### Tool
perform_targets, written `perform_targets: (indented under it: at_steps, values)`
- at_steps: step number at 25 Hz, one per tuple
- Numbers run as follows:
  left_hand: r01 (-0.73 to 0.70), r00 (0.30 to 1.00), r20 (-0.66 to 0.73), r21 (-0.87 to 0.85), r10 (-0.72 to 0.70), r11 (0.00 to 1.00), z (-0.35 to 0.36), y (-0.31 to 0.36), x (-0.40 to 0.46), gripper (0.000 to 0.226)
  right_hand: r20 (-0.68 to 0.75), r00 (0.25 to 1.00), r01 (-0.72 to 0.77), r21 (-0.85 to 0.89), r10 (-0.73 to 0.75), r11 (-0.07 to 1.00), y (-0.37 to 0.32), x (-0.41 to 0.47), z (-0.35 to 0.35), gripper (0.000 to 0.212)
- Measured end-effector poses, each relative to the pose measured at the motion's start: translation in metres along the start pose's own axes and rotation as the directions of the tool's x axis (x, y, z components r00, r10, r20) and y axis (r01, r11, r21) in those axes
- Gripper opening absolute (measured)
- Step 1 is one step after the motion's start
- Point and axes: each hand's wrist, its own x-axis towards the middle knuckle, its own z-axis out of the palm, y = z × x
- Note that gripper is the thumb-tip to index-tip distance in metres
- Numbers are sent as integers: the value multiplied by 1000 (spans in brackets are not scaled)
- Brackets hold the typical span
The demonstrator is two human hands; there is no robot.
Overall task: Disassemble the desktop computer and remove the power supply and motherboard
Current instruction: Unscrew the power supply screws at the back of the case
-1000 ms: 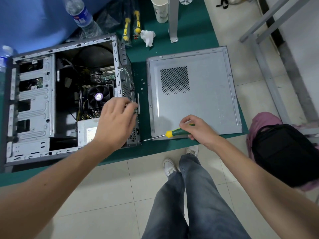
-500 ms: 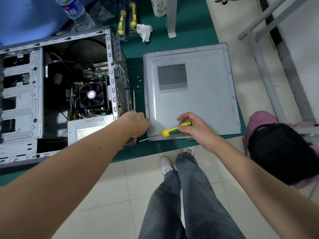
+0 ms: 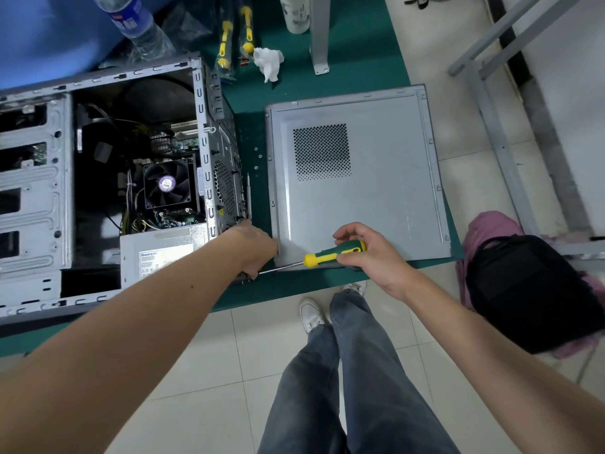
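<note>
the power supply [image 3: 163, 253] sits in the near corner of the open case [image 3: 36, 198]. right hand [image 3: 370, 257] grips the screwdriver [image 3: 330, 255], tip at the rear panel. left hand [image 3: 255, 247] steadies there, grip hidden. keep the shaft square on the screw. a second ago the left hand lay on top of the case.

1. The computer case [image 3: 36, 191], at the left of the frame, is bare grey sheet metal with a dull sheen.
2. The side panel [image 3: 386, 191], centre right, is smooth matt grey metal with a perforated patch.
3. The table [image 3: 360, 60] has a matt green top.
4. The screwdriver [image 3: 330, 253], at centre, has a glossy green and yellow plastic handle and a shiny metal shaft.
5. The bottle [image 3: 137, 24], upper left, is clear crinkled plastic.
6. The tissue [image 3: 268, 62], top centre, is crumpled white paper.
7. The bag [image 3: 530, 290], at the right, is matt black cloth.
</note>
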Motion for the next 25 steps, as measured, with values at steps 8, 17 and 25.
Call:
perform_targets:
  at_steps: [8, 17, 25]
  values:
    - [152, 964, -220, -1, -148, 988, -11, 6, -9, 33, -116, 993, 27, 52, -21, 998, -10, -4, -43, 23]
    - [-316, 866, -206, -931, -455, -181, -26, 7, -67, 24, 114, 988, -154, 695, 104, 702, -48, -12, -15, 23]
    - [-359, 896, -133, -778, -425, -515, -20, 10, -82, 22, -105, 978, 189, 80, -180, 979, -102, -14, 60, 6]
